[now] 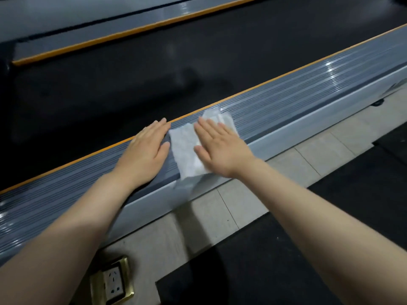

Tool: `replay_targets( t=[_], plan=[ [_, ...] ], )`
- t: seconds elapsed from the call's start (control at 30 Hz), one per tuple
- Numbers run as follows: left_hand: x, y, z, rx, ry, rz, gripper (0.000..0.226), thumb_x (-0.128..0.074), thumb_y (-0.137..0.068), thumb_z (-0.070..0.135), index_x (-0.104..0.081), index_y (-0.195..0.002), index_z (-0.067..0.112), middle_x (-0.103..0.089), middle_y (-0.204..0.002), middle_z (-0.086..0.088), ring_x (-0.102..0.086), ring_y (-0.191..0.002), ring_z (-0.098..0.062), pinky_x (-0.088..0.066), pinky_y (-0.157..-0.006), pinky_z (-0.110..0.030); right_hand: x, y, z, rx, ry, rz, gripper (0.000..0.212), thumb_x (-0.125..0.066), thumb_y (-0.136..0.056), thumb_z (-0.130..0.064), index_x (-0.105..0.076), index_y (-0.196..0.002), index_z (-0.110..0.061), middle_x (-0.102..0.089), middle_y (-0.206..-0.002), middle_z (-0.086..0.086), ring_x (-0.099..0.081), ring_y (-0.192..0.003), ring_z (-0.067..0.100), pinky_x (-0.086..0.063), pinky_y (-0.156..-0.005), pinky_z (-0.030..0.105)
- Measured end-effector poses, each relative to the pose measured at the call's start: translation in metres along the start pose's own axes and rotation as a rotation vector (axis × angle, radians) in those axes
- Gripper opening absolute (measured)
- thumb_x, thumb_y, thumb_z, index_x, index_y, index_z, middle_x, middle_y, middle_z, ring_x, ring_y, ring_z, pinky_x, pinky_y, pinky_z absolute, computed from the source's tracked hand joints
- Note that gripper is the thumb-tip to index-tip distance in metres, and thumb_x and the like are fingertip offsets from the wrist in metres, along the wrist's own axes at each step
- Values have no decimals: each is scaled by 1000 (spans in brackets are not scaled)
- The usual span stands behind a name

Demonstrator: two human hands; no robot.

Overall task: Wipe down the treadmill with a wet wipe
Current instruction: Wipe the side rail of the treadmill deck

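Nearest the lens, a brass-framed floor socket (111,281) sits in the pale tiled floor (226,213), with a dark rubber mat (275,260) just beside it on the right. Two bare forearms reach up and away from the bottom corners toward the treadmill (286,102), whose grey ribbed side rail (308,93) runs diagonally across the view, edged on its far side by an orange strip (275,79) that borders the black running belt (132,69)

On that rail lies a white wet wipe (185,148), spread out flat — its near edge hangs a little over the rail's outer lip. The right hand (218,148) presses down on the wipe's right part with fingers straight and spread, palm flat, holding nothing in a grip. The left hand (146,148) rests flat on the bare rail just beside the wipe's left edge, fingers straight and close together, their tips at the orange strip; whether the thumb touches the wipe I cannot tell

Beyond the belt runs a second grey rail (110,29) with its own orange edge — blurred at that range
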State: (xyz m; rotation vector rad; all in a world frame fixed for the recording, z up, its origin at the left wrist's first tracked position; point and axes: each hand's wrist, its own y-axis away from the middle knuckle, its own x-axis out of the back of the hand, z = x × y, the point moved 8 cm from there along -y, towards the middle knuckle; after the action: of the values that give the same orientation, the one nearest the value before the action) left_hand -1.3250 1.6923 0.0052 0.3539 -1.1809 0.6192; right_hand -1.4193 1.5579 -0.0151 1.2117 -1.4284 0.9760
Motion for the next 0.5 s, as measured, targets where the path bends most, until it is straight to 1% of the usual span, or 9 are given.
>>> replay_targets(
  t=[0.1,0.2,0.27,0.3,0.33,0.37,0.43,0.5],
  plan=[
    [-12,-17,47,-101,-4,-5,51,-42,-104,22,-31,-154,15,-25,-162,0,-18,-151,-16,-8,-121,-27,24,-8,111,-241,5,23,61,-23,-104,-41,-10,-156,-12,-3,-164,6,-3,-151,20,0,-121,34],
    [-33,-46,100,-178,15,-44,54,-39,-105,26,-25,-156,18,-19,-164,4,-12,-152,-12,-5,-121,-26,46,10,230,-531,7,26,61,-20,-104,-41,-9,-156,-11,-1,-164,7,-2,-151,22,-1,-121,37],
    [-45,-72,132,-216,10,-55,55,-37,-105,27,-23,-157,17,-17,-164,3,-10,-152,-13,-6,-123,-30,48,17,265,-637,-4,6,62,-19,-103,-40,-7,-156,-9,0,-164,9,0,-151,23,0,-121,38],
    [-49,-87,143,-223,-5,-48,55,-36,-104,27,-23,-156,16,-17,-165,1,-11,-152,-15,-7,-124,-32,46,13,264,-635,-9,0,62,-18,-103,-40,-6,-156,-8,1,-164,10,0,-151,24,0,-121,39],
    [-53,-101,149,-212,-24,-42,55,-36,-104,27,-24,-156,15,-17,-165,-1,-12,-152,-17,-8,-124,-33,43,9,252,-593,-17,2,63,-18,-103,-41,-7,-155,-7,0,-163,11,-1,-150,25,0,-121,39],
    [-57,-113,150,-182,-41,-40,55,-35,-104,27,-23,-156,13,-17,-165,-3,-12,-152,-19,-7,-124,-33,40,7,231,-513,-18,12,65,-15,-102,-43,-9,-155,-6,-2,-163,12,-3,-150,26,0,-121,39],
    [-65,-128,142,-81,-50,-43,55,-34,-105,25,-21,-157,12,-15,-165,-4,-12,-152,-20,-6,-123,-33,34,10,176,-275,-3,47,71,-9,-97,-48,-14,-154,-5,-8,-162,14,-9,-150,26,-2,-120,37],
    [-71,-130,133,-4,-62,-30,55,-32,-105,27,-21,-157,12,-15,-165,-3,-12,-152,-18,-7,-123,-33,23,20,140,-93,-7,23,66,-13,-101,-47,-12,-155,-9,-6,-163,8,-5,-150,22,0,-122,36]
  ],
)
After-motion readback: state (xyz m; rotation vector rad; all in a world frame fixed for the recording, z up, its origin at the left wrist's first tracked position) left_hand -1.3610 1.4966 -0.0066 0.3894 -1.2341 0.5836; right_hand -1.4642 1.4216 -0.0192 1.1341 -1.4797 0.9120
